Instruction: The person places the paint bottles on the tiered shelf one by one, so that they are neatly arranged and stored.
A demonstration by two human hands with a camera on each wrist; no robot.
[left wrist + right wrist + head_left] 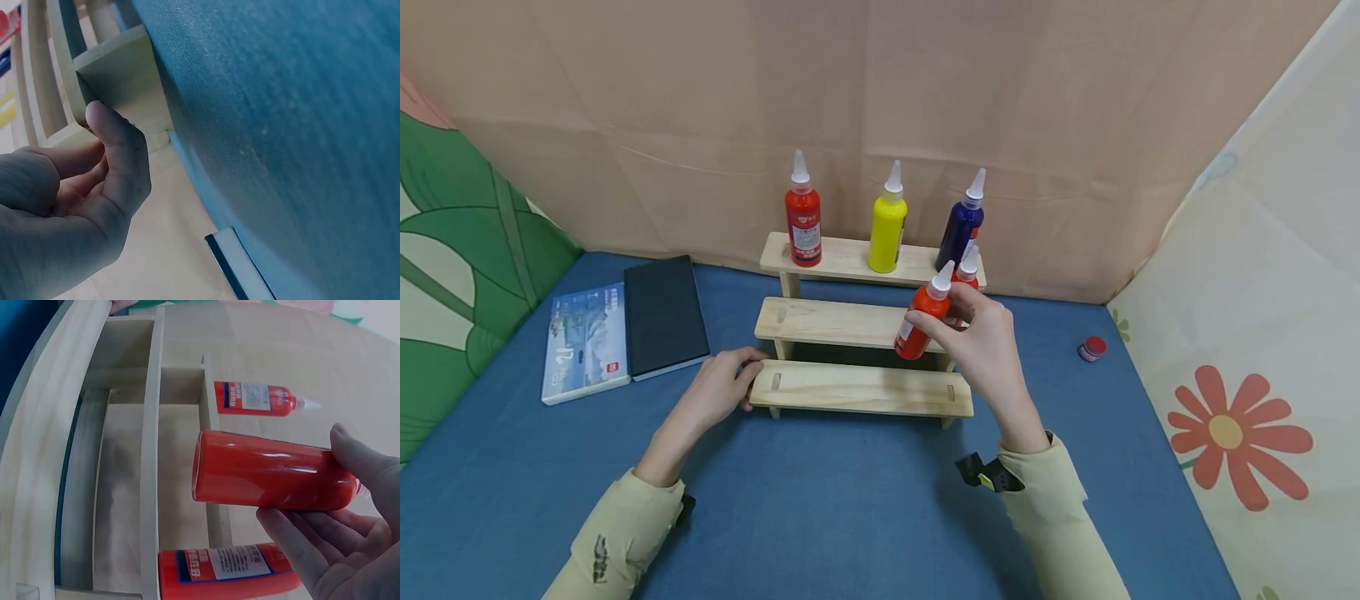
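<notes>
My right hand (pixel 981 346) pinches an orange-red squeeze bottle (pixel 917 321) with a white nozzle, in front of the middle step of a three-step wooden rack (pixel 850 389). In the right wrist view this bottle (pixel 265 472) lies between thumb and fingers, its base clear of the steps. Another red bottle (pixel 225 572) stands on the middle step, partly hidden by the right hand in the head view. Red (pixel 805 221), yellow (pixel 888 233) and dark blue (pixel 958 229) bottles line the top step. My left hand (pixel 722 383) grips the lowest step's left end.
On the left of the blue cloth (pixel 827 500) lie a blue-and-white book (pixel 586 342) and a black notebook (pixel 666 317). A small jar with a red lid (pixel 1092 348) sits at the right. A beige curtain (pixel 700 125) hangs close behind the rack.
</notes>
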